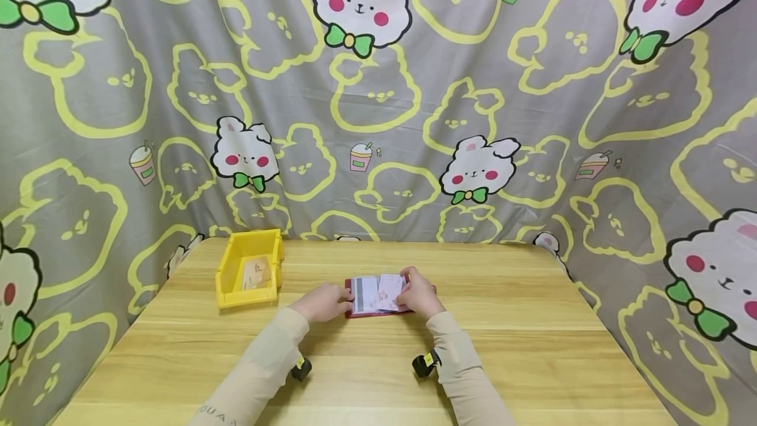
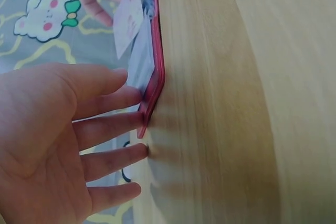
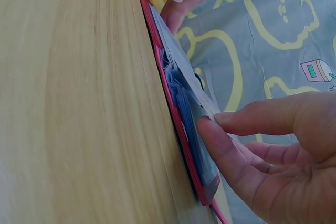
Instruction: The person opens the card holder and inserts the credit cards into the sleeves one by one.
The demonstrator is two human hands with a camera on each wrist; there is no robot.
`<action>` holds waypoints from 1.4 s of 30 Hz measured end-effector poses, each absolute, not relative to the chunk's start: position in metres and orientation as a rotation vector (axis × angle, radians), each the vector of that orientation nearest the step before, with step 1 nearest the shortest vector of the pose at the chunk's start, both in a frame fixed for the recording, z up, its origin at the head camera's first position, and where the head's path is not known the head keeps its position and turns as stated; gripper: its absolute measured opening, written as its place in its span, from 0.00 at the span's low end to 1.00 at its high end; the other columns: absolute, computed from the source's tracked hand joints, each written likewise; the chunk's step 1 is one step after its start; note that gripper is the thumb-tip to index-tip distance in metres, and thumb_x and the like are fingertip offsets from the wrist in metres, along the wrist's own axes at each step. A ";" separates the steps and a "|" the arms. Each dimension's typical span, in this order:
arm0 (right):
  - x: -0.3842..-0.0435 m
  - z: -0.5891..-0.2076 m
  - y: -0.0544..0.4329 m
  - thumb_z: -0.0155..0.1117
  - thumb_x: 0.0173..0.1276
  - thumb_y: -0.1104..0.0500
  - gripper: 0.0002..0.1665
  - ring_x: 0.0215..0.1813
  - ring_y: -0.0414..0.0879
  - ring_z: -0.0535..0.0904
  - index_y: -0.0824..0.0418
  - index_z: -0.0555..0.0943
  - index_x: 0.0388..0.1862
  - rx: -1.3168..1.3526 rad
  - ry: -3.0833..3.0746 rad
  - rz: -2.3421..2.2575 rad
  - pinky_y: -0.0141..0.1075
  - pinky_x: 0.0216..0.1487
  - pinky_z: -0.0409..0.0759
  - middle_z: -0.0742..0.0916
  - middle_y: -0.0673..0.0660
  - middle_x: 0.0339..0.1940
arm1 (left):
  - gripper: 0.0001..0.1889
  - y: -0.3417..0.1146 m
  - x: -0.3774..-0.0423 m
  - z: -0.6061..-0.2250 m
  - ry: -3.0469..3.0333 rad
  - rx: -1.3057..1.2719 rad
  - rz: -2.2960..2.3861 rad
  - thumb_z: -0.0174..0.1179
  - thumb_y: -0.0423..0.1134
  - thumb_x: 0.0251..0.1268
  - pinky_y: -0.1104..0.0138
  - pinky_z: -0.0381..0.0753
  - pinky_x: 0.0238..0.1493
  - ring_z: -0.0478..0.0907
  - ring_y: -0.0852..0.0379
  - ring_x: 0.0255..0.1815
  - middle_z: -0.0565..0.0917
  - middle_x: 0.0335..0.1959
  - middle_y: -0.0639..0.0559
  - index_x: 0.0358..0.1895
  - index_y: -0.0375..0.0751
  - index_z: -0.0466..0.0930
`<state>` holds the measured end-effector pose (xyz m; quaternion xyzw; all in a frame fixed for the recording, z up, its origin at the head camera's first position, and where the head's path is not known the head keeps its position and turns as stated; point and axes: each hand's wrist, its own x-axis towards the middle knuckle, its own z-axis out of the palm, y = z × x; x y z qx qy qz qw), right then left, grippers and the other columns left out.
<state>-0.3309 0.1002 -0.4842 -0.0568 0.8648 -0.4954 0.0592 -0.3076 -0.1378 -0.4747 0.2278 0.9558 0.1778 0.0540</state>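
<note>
A red card holder (image 1: pixel 369 315) lies spread open on the table, its plastic sleeves showing. My right hand (image 1: pixel 418 294) pinches a pale card with pinkish print (image 1: pixel 389 288) between thumb and forefinger. In the left wrist view the card (image 2: pixel 127 22) is tilted above the holder's far half. The right wrist view shows stacked bluish sleeves (image 3: pixel 190 124) below the pinched card edge. At the holder's left end, my left hand (image 2: pixel 68 129) has its fingers extended, with fingertips touching the red cover (image 2: pixel 153 90). Whether the card's lower end is inside a sleeve, I cannot tell.
A yellow open-front bin (image 1: pixel 229 275) stands on the left of the wooden table (image 1: pixel 508 347), with a tan card (image 1: pixel 256 272) inside. Behind the table hangs a grey cartoon-print curtain (image 1: pixel 378 143), which also runs along both sides.
</note>
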 end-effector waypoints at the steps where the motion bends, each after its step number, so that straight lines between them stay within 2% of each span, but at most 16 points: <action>1: -0.331 -0.484 0.100 0.67 0.49 0.79 0.37 0.21 0.42 0.77 0.68 0.68 0.60 -0.169 2.619 -1.498 0.34 0.24 0.84 0.78 0.56 0.26 | 0.15 -0.138 -0.308 -0.475 2.903 0.698 0.544 0.59 0.41 0.69 0.53 0.77 0.61 0.80 0.44 0.58 0.85 0.54 0.42 0.54 0.38 0.84; 11: -0.331 -0.486 0.093 0.67 0.50 0.80 0.38 0.20 0.42 0.77 0.72 0.69 0.63 -0.196 2.560 -1.567 0.35 0.25 0.85 0.77 0.55 0.26 | 0.16 -0.141 -0.308 -0.476 2.905 0.728 0.539 0.58 0.41 0.69 0.53 0.76 0.63 0.79 0.44 0.60 0.83 0.56 0.42 0.55 0.38 0.83; 20: -0.327 -0.490 0.083 0.67 0.53 0.75 0.29 0.21 0.39 0.75 0.75 0.75 0.57 -0.291 2.688 -1.506 0.30 0.21 0.80 0.80 0.57 0.29 | 0.17 -0.142 -0.308 -0.476 2.893 0.755 0.565 0.58 0.40 0.70 0.52 0.75 0.64 0.77 0.42 0.62 0.82 0.58 0.40 0.56 0.37 0.82; 23: -0.325 -0.489 0.080 0.68 0.53 0.74 0.28 0.24 0.40 0.76 0.76 0.76 0.55 -0.333 2.712 -1.486 0.29 0.22 0.79 0.81 0.59 0.32 | 0.17 -0.142 -0.307 -0.476 2.886 0.755 0.587 0.58 0.40 0.70 0.51 0.74 0.65 0.77 0.42 0.62 0.81 0.59 0.40 0.56 0.37 0.82; 25: -0.324 -0.488 0.079 0.68 0.52 0.73 0.27 0.27 0.42 0.77 0.76 0.77 0.55 -0.366 2.744 -1.449 0.30 0.25 0.79 0.82 0.61 0.33 | 0.17 -0.143 -0.306 -0.476 2.883 0.757 0.592 0.58 0.40 0.70 0.51 0.74 0.65 0.77 0.41 0.63 0.81 0.59 0.39 0.56 0.37 0.82; 29: -0.323 -0.486 0.075 0.70 0.53 0.70 0.26 0.37 0.46 0.81 0.75 0.79 0.53 -0.419 2.815 -1.335 0.34 0.37 0.83 0.86 0.64 0.37 | 0.17 -0.143 -0.306 -0.476 2.879 0.743 0.606 0.58 0.39 0.69 0.51 0.74 0.65 0.76 0.42 0.63 0.80 0.60 0.40 0.57 0.37 0.81; 32: -0.321 -0.485 0.073 0.69 0.56 0.68 0.24 0.44 0.51 0.84 0.75 0.80 0.53 -0.445 2.828 -1.272 0.41 0.46 0.84 0.87 0.66 0.42 | 0.17 -0.144 -0.306 -0.477 2.878 0.733 0.616 0.58 0.39 0.69 0.51 0.73 0.65 0.76 0.42 0.63 0.80 0.61 0.40 0.58 0.37 0.81; 36: -0.318 -0.481 0.069 0.68 0.59 0.66 0.23 0.52 0.58 0.83 0.76 0.79 0.54 -0.480 2.813 -1.229 0.49 0.56 0.81 0.86 0.69 0.49 | 0.17 -0.144 -0.305 -0.478 2.877 0.736 0.626 0.59 0.39 0.69 0.51 0.73 0.65 0.76 0.41 0.63 0.80 0.61 0.39 0.57 0.36 0.81; 40: -0.313 -0.478 0.065 0.66 0.62 0.66 0.24 0.58 0.60 0.80 0.75 0.78 0.56 -0.531 2.797 -1.151 0.52 0.61 0.77 0.84 0.70 0.54 | 0.18 -0.144 -0.305 -0.479 2.879 0.725 0.629 0.58 0.40 0.69 0.51 0.73 0.66 0.76 0.41 0.63 0.80 0.61 0.39 0.58 0.36 0.81; 42: -0.311 -0.477 0.063 0.65 0.63 0.66 0.22 0.56 0.59 0.80 0.75 0.79 0.55 -0.572 2.800 -1.091 0.51 0.60 0.78 0.84 0.70 0.53 | 0.18 -0.144 -0.305 -0.480 2.882 0.721 0.635 0.59 0.40 0.69 0.51 0.74 0.65 0.76 0.41 0.63 0.80 0.60 0.39 0.57 0.36 0.81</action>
